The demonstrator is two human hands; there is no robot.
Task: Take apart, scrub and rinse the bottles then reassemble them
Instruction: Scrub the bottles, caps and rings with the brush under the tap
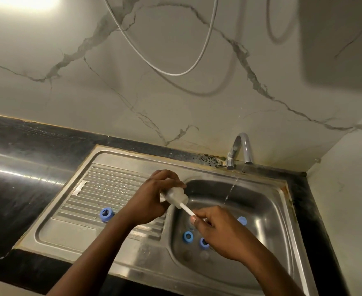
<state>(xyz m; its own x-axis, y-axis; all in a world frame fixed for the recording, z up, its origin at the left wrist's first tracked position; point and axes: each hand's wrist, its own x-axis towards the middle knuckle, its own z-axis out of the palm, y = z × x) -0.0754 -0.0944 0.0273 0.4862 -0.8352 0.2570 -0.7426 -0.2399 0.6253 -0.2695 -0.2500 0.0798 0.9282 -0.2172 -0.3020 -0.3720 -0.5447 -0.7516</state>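
Over the sink's (pixel 263 175) left edge, the left hand (pixel 152 199) has its fingers curled round a clear bottle (pixel 177 196). The right hand's (pixel 216 231) fingers pinch a white brush handle (pixel 187 210) pushed into the bottle. Blue rings (pixel 188 236) lie inside the sink.

The sink (pixel 54 229) is showing brushed steel, dully shiny, ribbed at left. The far tap (pixel 243 146) is gleaming like polished chrome. The bottle (pixel 177 196) is looking like cloudy plastic, the blue rings (pixel 106 214) smooth plastic. The black counter (pixel 15 189) is shining glossily.
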